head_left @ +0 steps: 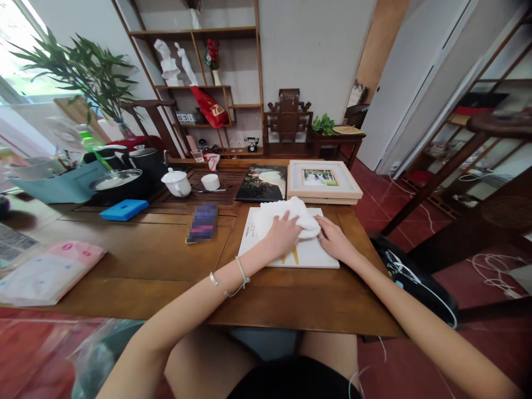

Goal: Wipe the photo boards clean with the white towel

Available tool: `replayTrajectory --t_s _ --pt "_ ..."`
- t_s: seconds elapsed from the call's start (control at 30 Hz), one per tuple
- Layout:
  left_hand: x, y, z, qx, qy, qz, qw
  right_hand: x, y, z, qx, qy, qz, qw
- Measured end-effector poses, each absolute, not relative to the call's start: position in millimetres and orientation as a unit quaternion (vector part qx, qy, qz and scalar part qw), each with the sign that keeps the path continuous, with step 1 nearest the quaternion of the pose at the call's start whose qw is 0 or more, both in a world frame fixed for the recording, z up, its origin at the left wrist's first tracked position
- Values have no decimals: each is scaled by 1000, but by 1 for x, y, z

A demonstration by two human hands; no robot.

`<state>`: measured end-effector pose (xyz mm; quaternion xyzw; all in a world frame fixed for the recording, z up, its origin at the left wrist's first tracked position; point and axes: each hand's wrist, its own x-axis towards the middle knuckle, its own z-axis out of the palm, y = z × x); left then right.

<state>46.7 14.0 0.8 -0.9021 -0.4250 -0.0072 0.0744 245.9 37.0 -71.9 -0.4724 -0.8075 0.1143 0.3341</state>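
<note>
A bunched white towel (305, 213) lies on a flat white board (270, 260) with small print at its left and yellow marks low in the middle. On top of the towel rests my left hand (285, 235), its fingers spread, a bracelet (242, 277) and a silver bangle (213, 279) on that arm. My right hand (334, 238) is at the towel's right edge, fingers closed against the cloth, over the board's right side; its fingertips are partly hidden. Just beyond the board are a black photo panel (260, 183) and a light wood picture frame (353, 191).
On the wooden table (199, 271) are a blurred phone (202, 223), blue block (123, 210), white lidded teapot (176, 183), white cup (210, 182) and pink-white packet (54, 269). A teal box (58, 185) stands at the left. A black bag (415, 277) sits beyond the right edge.
</note>
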Motion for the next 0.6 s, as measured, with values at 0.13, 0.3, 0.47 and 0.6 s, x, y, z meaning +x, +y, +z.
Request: replayTrajectory --t_s 0.13,0.3,0.47,0.6 --pt "57 -35 6 -918 -387 33 76 247 37 -71 -460 -813 135 329" --pt "56 -89 5 -935 -342 6 98 247 38 -73 -478 -800 138 337" --pt "50 -49 -2 -918 -388 -1 87 246 38 -73 -477 -800 139 336" --pt "47 9 -7 -906 -412 -18 91 244 36 -71 -465 -805 136 343"
